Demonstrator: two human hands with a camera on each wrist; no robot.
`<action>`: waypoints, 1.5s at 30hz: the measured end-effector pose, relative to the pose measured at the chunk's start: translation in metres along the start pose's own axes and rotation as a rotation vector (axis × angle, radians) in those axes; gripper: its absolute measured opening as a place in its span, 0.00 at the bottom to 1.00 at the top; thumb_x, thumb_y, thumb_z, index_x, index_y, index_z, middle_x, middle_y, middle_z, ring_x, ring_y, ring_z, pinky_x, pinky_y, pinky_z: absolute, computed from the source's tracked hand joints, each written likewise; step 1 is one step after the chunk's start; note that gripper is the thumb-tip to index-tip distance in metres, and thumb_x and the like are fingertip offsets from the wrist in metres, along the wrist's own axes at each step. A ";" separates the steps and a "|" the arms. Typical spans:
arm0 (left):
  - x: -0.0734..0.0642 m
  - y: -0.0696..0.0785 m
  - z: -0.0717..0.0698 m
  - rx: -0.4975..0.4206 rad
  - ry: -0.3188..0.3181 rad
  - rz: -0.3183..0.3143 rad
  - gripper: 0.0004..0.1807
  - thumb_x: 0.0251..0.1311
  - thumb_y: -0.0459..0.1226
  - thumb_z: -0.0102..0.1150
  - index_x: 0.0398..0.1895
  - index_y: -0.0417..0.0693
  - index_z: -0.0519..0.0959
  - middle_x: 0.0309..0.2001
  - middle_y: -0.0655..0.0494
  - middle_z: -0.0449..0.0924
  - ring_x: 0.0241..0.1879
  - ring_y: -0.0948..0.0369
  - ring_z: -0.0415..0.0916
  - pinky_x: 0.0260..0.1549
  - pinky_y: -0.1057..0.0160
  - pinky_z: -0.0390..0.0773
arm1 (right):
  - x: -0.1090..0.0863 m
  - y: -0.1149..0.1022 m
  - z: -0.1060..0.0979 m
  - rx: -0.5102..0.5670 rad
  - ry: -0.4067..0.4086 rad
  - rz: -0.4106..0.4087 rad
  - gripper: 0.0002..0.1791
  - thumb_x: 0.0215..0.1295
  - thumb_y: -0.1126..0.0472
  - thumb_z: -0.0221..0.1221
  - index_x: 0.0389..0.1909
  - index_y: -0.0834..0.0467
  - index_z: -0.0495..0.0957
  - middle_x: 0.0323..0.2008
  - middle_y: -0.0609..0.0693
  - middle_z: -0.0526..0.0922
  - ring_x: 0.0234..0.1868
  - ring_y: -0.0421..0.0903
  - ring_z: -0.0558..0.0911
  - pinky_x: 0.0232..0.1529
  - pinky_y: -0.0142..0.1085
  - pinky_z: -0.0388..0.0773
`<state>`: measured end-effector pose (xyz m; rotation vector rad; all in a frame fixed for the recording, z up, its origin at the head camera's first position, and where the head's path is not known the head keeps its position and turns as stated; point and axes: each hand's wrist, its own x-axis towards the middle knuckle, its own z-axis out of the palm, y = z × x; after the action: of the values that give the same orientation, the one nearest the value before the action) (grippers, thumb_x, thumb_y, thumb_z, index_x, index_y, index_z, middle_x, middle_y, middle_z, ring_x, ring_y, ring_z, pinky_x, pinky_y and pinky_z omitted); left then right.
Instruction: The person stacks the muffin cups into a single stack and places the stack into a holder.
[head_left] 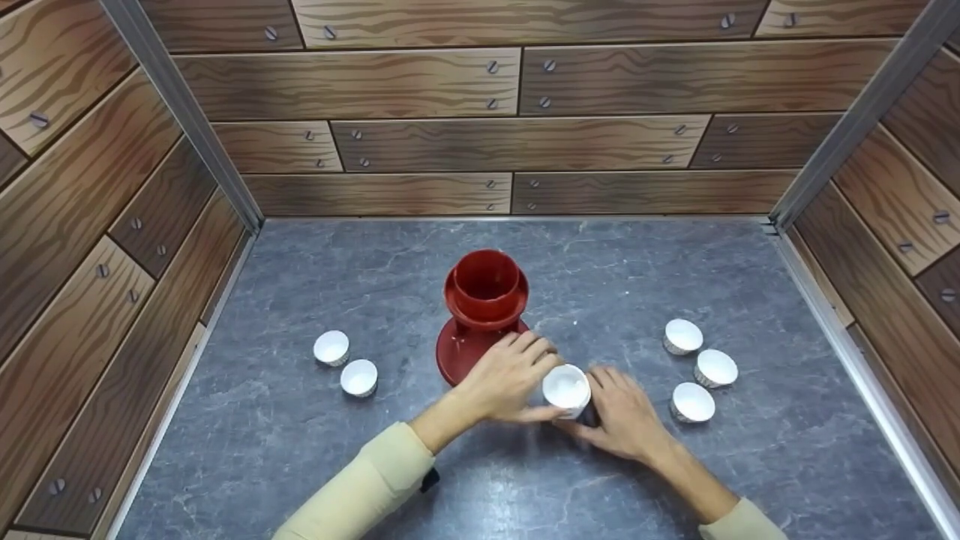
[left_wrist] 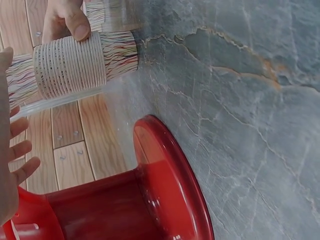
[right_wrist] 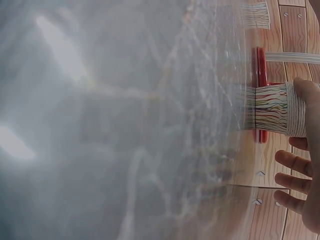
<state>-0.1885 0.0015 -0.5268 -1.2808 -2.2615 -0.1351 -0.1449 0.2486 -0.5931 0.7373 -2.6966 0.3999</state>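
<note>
A stack of white paper baking cups (head_left: 574, 412) with coloured line patterns stands upright on the table between my hands. My right hand (head_left: 621, 414) grips the stack, thumb and index finger around its ridged rims (left_wrist: 70, 67). At its upper end, my left hand (head_left: 514, 379) pinches the top baking cup (head_left: 566, 386) between thumb and index finger; the other fingers are spread. In the left wrist view a patterned length of that cup (left_wrist: 21, 75) shows above the rims. Just behind my left hand is a red stand (head_left: 486, 285) with a round base, a column and a cup-shaped top.
Two single white cups (head_left: 331, 348) (head_left: 359, 378) stand on the left of the grey marbled table (head_left: 285, 450). Three more cups (head_left: 715, 368) stand to the right. Wood-patterned walls (head_left: 420, 82) enclose the back and sides, with metal strips along the side edges.
</note>
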 end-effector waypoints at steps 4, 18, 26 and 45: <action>0.001 0.000 0.001 0.006 -0.009 0.000 0.35 0.60 0.74 0.55 0.53 0.59 0.80 0.51 0.61 0.81 0.52 0.60 0.76 0.49 0.62 0.78 | 0.000 0.000 0.000 0.007 0.003 0.002 0.47 0.52 0.31 0.73 0.63 0.60 0.77 0.54 0.56 0.84 0.58 0.56 0.83 0.61 0.56 0.81; 0.001 0.001 0.009 0.019 -0.033 0.004 0.34 0.62 0.73 0.53 0.55 0.60 0.79 0.52 0.61 0.80 0.53 0.61 0.76 0.51 0.63 0.79 | 0.002 -0.001 0.000 -0.012 -0.006 0.003 0.46 0.53 0.31 0.72 0.61 0.63 0.78 0.53 0.58 0.84 0.58 0.59 0.83 0.62 0.59 0.80; 0.000 0.002 0.014 0.015 -0.024 -0.017 0.35 0.60 0.74 0.56 0.54 0.59 0.80 0.51 0.61 0.80 0.53 0.60 0.76 0.53 0.61 0.79 | 0.002 -0.001 0.001 -0.018 0.020 -0.013 0.47 0.53 0.31 0.72 0.61 0.63 0.78 0.53 0.58 0.84 0.57 0.57 0.83 0.61 0.57 0.80; 0.000 0.005 0.019 0.010 -0.046 -0.028 0.36 0.63 0.75 0.50 0.55 0.59 0.80 0.53 0.61 0.80 0.55 0.61 0.76 0.53 0.62 0.79 | 0.000 0.001 0.002 -0.040 0.028 -0.032 0.47 0.53 0.31 0.71 0.61 0.64 0.77 0.53 0.59 0.84 0.57 0.58 0.83 0.60 0.57 0.81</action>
<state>-0.1913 0.0106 -0.5437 -1.2595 -2.3167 -0.1059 -0.1459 0.2487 -0.5950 0.7564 -2.6549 0.3458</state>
